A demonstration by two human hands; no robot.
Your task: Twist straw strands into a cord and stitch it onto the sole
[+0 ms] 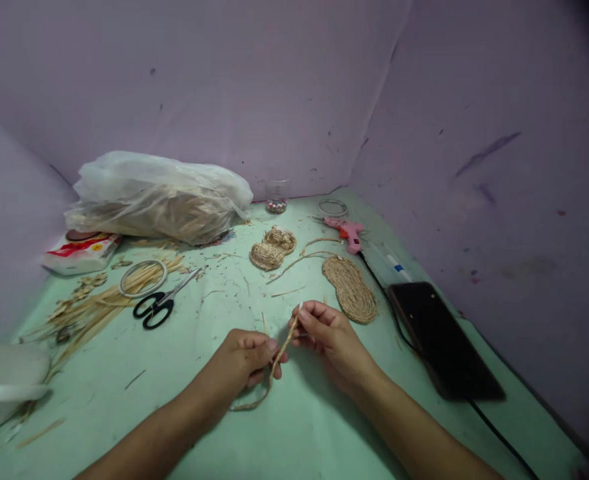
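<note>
A twisted straw cord point(285, 341) runs between my two hands above the green tabletop. My left hand point(252, 357) pinches it partway along, and its loose tail curves down beneath that hand. Near the cord's whitish upper end, my right hand point(322, 330) grips it between thumb and fingers. Just beyond the right hand lies a flat coiled straw sole shape point(349, 289). A second coiled straw piece point(273, 248), with a raised part at its far end, sits farther back. Loose lengths of cord point(299, 263) stretch between these two pieces.
A pink glue gun point(345, 232) and a dark phone-like slab point(444, 340) with a cable are on the right. Scissors point(157, 307), a ring point(143, 279) and straw strips point(94, 313) lie left. Behind are a plastic bag point(159, 197) and a cup of beads point(276, 203).
</note>
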